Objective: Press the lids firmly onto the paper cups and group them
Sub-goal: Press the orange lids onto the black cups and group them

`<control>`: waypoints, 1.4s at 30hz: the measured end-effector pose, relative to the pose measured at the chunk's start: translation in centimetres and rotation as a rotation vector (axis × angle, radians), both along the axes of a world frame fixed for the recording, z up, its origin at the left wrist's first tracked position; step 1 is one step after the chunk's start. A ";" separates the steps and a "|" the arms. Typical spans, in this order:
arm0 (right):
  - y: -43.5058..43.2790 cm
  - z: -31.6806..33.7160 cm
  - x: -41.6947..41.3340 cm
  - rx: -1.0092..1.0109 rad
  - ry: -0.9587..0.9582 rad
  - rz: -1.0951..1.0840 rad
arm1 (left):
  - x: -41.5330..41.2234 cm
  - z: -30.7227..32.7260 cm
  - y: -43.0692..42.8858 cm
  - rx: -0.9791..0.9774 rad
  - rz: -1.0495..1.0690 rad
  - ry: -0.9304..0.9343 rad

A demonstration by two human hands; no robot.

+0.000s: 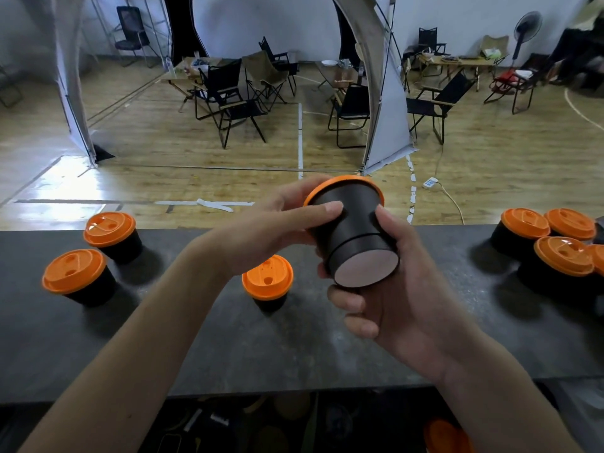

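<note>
Head view. Grips a black paper cup (356,220) in both hands, lifted above the dark table (261,354) and tipped so that its pale base faces the camera and its orange lid (343,179) points away toward the room. Wraps the left hand (271,230) round the upper wall, thumb laid flat along the side, fingers behind, near the rim of the lid. Cradles the lower end in the right hand (402,305), thumb on the wall, fingers curled beneath the base. Shows three more lidded cups standing apart on the table: a rear-left cup (109,228), a front-left cup (73,271), a middle cup (268,277) just beneath the left wrist. Shows a tight cluster of lidded cups (562,256) at the table's right end, touching or nearly so. Beyond the table, wooden floor (163,152) and folding chairs (235,103).
</note>
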State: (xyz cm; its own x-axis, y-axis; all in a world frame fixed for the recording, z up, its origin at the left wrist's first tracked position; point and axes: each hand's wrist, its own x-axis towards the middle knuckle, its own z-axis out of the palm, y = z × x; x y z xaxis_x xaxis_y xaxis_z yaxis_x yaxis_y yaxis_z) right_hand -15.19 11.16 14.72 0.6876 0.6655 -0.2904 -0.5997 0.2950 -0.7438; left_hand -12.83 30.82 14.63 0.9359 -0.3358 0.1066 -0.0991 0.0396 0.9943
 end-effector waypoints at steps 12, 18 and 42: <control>0.6 -0.8 -0.1 -0.141 -0.202 -0.099 | 0.1 0.2 -2.2 -0.102 0.113 0.029; 0.4 -1.0 -0.1 0.034 -0.055 -0.066 | 0.1 -0.2 -2.2 -0.149 0.041 0.026; 0.8 -1.8 0.3 -0.028 -0.024 -0.051 | 0.6 -3.2 -0.3 -0.152 0.009 -0.018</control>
